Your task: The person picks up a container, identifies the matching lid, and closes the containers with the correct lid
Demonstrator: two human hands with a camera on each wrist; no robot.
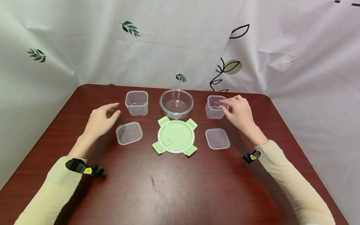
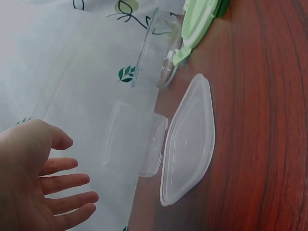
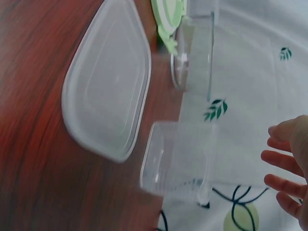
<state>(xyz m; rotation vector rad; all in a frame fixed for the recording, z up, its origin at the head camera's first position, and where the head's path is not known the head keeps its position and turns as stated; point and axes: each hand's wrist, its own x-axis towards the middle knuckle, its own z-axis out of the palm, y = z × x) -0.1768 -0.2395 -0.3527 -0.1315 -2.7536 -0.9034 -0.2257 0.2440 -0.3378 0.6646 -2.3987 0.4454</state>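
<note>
My left hand (image 1: 99, 121) hovers left of a clear square plastic container (image 1: 137, 107), with fingers loosely bent and nothing in them. In the left wrist view the fingers (image 2: 67, 182) are spread, apart from the container. A clear square lid (image 1: 129, 133) lies on the table in front of that container. On the other side, my right hand (image 1: 239, 112) is above and beside a second clear square container (image 1: 214, 112), partly covering its rim in the head view. The right wrist view shows its fingers (image 3: 281, 161) holding nothing. Another clear square lid (image 1: 217, 139) lies in front.
Between the containers stands a round glass bowl (image 1: 176, 114). A round green lid (image 1: 176, 137) with flaps folded outward lies before it. The dark red table (image 1: 180, 187) meets a white patterned curtain (image 1: 157, 53) at the back. Cameras are strapped to both wrists.
</note>
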